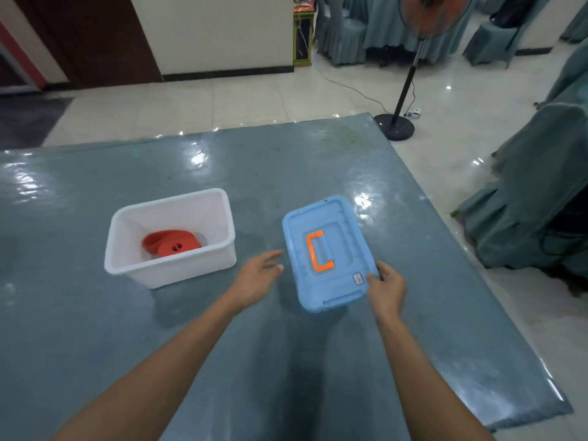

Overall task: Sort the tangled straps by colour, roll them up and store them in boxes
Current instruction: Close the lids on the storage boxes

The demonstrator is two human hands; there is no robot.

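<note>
An open white box (219, 224) stands on the table at centre left, with a rolled red strap (173, 245) lying inside it. To its right sits a box closed by a blue lid (343, 275) with an orange handle (318, 249). My right hand (386, 286) holds the near right corner of that lid, fingers curled over its edge. My left hand (259, 273) hovers with straight fingers just left of the blue lid, between the two boxes, holding nothing.
The grey-blue glossy table (286, 167) ends at a far edge and a right edge. A standing fan (401, 119) is on the tiled floor beyond the far right corner. Draped chairs (537, 192) stand to the right.
</note>
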